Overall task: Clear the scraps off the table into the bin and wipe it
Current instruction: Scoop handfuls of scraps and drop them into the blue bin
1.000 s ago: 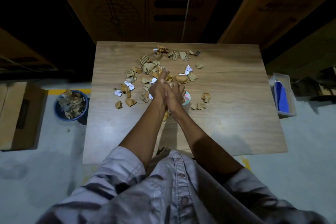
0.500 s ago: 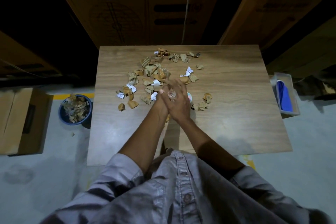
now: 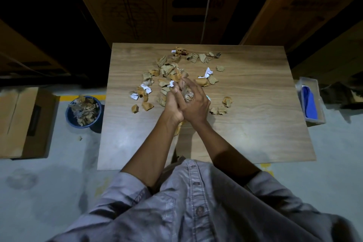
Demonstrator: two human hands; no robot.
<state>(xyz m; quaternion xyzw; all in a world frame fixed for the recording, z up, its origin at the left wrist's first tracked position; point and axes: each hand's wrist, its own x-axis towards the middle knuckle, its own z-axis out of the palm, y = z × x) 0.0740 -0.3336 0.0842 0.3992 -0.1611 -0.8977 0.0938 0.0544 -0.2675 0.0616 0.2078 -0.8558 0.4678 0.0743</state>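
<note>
Cupping together above the middle of the surface (image 3: 255,116), the left hand (image 3: 172,107) and the right hand (image 3: 196,106) clasp a clump of scraps (image 3: 188,96) between them. The right hand's fingers curl over the top of the clump and the left hand presses in from the side. Loose scraps (image 3: 167,70) of torn brown cardboard and crumpled white paper lie scattered on the surface just beyond the hands and to both sides of them. The bin (image 3: 68,119), a blue bucket already holding scraps, stands on the floor just beside the surface's left edge. At the right edge sits a clear tray (image 3: 320,104) with a blue item (image 3: 310,104) in it.
</note>
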